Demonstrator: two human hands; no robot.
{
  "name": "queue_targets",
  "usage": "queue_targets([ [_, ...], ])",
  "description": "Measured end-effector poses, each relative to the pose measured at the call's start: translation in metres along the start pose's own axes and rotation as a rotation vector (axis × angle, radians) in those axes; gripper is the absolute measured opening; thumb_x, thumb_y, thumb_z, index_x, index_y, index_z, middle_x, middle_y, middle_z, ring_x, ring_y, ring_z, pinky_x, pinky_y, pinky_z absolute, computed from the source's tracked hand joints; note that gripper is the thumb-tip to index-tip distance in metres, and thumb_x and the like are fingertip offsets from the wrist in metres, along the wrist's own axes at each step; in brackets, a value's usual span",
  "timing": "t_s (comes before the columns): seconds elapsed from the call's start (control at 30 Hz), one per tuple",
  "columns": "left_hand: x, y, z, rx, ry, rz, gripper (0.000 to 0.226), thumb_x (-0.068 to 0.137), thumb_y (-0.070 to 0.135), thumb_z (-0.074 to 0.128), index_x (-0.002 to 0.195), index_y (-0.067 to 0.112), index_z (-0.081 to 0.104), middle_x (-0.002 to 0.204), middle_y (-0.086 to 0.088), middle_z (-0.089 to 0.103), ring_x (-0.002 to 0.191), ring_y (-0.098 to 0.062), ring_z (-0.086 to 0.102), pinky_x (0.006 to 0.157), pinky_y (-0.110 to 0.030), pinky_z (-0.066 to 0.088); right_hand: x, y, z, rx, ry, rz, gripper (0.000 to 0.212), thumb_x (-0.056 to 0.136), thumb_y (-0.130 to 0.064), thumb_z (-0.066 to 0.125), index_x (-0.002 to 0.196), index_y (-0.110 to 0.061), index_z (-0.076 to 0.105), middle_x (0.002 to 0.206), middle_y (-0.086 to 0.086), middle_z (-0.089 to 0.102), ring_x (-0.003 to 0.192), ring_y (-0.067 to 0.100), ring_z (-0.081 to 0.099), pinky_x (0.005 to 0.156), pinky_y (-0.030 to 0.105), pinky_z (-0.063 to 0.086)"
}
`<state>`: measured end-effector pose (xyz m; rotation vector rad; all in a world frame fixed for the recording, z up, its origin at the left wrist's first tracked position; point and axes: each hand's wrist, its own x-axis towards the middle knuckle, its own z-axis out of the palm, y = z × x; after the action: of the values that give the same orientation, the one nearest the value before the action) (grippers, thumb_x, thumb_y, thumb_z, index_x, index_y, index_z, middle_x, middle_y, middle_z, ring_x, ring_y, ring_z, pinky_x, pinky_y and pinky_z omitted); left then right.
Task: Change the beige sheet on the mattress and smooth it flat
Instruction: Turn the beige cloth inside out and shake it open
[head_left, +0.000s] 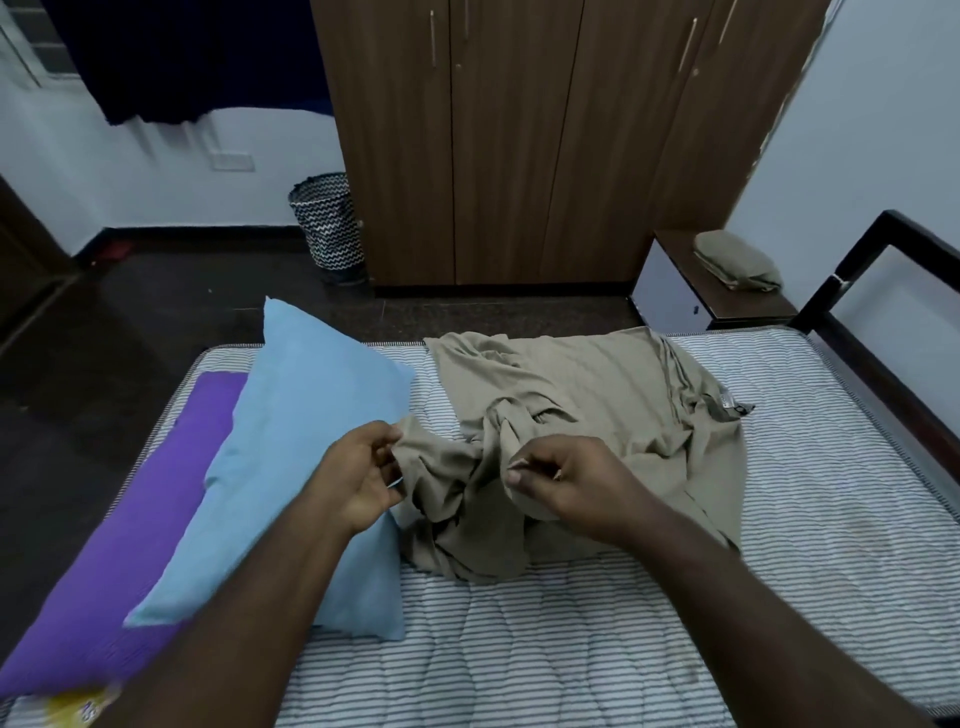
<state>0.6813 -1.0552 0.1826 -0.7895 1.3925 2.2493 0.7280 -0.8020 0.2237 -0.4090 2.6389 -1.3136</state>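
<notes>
A fold of the crumpled beige fabric sheet (582, 415) is pinched by the curled fingers of the left hand (363, 478); another fold is gripped, apparently between thumb and forefinger, by the right hand (566, 483). The sheet is heaped on the bare striped quilted mattress (805, 519), just beside a light blue pillow (306, 441) that is propped on a purple pillow (135, 530).

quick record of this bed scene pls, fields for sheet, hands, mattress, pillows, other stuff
sheet: beige sheet bunched on the mattress, not spread
left hand: pinches a sheet edge
right hand: pinches a sheet fold
mattress: striped, mostly bare
pillows: blue pillow leaning on purple pillow
other: folded beige cloth on side table
</notes>
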Motion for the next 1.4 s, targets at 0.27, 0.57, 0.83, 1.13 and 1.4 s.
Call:
queue_targets([
  [0.27,-0.025,-0.009,0.02,0.064,-0.151,0.074,0.012,0.091,0.017,0.056,0.081,0.016,0.063,0.081,-0.003,0.064,0.076,-0.02,0.061,0.074,-0.037,0.048,0.022,-0.025,0.035,-0.029,0.025,-0.054,0.015,0.094,-0.033,0.068,0.09,-0.018,0.07,0.081,-0.003,0.07,0.077,0.01,0.064,0.072,0.037,0.053],
  [0.57,-0.035,-0.022,0.023,0.175,-0.231,0.166,0.011,0.096,0.014,0.056,0.102,0.013,0.066,0.096,-0.006,0.069,0.086,-0.02,0.064,0.077,-0.038,0.054,0.04,-0.024,0.041,-0.015,0.103,0.041,0.022,0.089,-0.04,0.072,0.085,-0.022,0.06,0.077,-0.004,0.068,0.072,0.009,0.061,0.065,0.035,0.051],
  [0.83,-0.037,-0.024,0.026,0.191,-0.24,0.196,0.004,0.095,0.015,0.064,0.093,0.015,0.067,0.093,-0.006,0.068,0.088,-0.019,0.062,0.076,-0.033,0.057,0.051,-0.008,0.04,0.088,0.046,0.072,0.033,0.081,-0.036,0.081,0.107,-0.028,0.062,0.073,-0.002,0.066,0.065,0.004,0.061,0.062,0.03,0.049],
  [1.13,-0.036,-0.029,0.022,0.293,-0.222,0.357,0.019,0.105,0.016,0.049,0.099,0.008,0.065,0.099,-0.012,0.071,0.094,-0.021,0.067,0.083,-0.032,0.056,0.068,0.013,0.022,0.119,-0.301,0.047,0.039,0.088,-0.009,0.072,0.113,-0.039,0.067,0.096,0.004,0.068,0.092,0.027,0.069,0.083,0.043,0.058],
  [1.4,-0.037,-0.018,0.026,0.173,-0.175,0.437,0.013,0.102,0.009,0.052,0.105,0.003,0.064,0.092,-0.008,0.073,0.082,-0.016,0.069,0.072,-0.027,0.058,0.081,0.016,0.026,-0.178,-0.119,0.082,0.015,0.089,-0.013,0.059,0.086,-0.026,0.066,0.085,-0.002,0.071,0.085,0.021,0.066,0.081,0.043,0.055],
])
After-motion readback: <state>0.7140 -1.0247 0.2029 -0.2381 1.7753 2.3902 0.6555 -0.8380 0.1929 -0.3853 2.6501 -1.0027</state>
